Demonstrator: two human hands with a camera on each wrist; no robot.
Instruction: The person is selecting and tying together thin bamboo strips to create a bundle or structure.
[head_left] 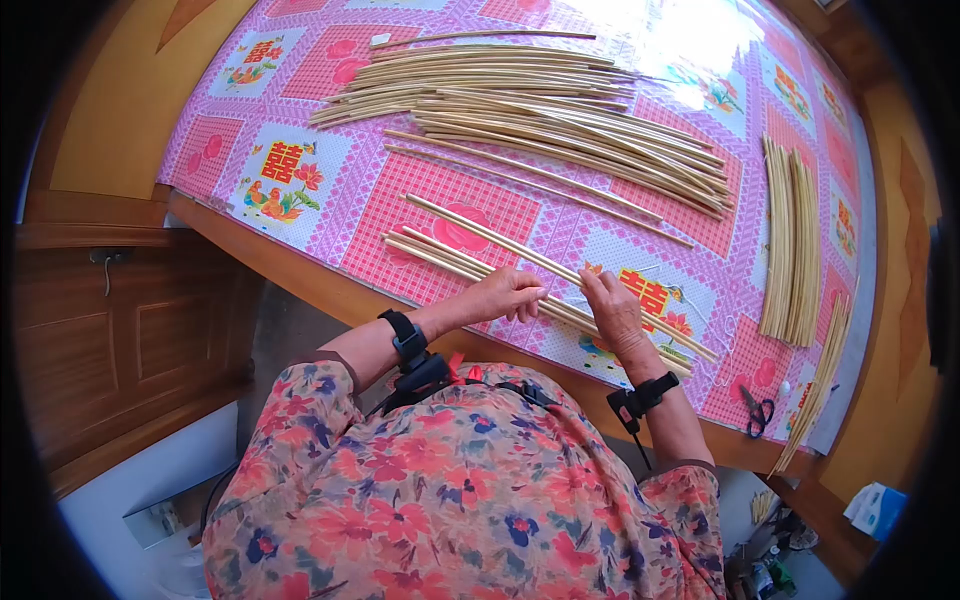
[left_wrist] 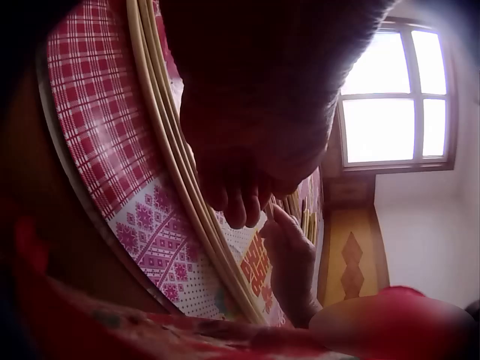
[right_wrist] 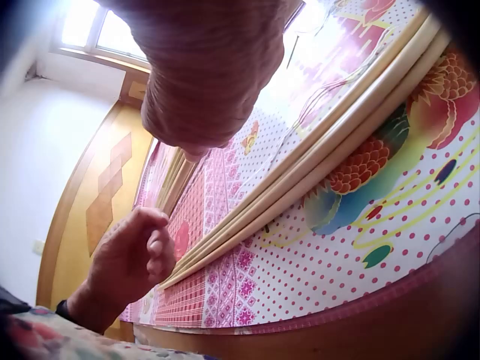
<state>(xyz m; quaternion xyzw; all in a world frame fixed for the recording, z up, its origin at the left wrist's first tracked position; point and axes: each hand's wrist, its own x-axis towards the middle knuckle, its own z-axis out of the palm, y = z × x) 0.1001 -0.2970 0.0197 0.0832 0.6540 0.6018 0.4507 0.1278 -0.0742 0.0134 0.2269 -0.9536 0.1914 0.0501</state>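
Observation:
My left hand [head_left: 508,295] has its fingers curled over a group of long pale sticks [head_left: 430,250] near the table's front edge; no held thing shows in it. To its right, my right hand [head_left: 613,305] pinches a long stick [head_left: 490,235] between thumb and fingers, its wrist raised. The left wrist view shows the right hand [left_wrist: 289,255] with its fingertips together, just beyond the curled left fingers [left_wrist: 240,204]. In the right wrist view several sticks [right_wrist: 300,165] run diagonally below the right hand [right_wrist: 210,75], and the left hand [right_wrist: 131,262] is loosely fisted.
Large piles of sticks [head_left: 570,130] lie farther back, with two single sticks [head_left: 530,180] before them. Bundles [head_left: 790,250] stand out at the right, near scissors [head_left: 757,412] and thin strips [head_left: 815,390]. White thread [right_wrist: 319,105] lies on the patterned cloth [head_left: 440,200].

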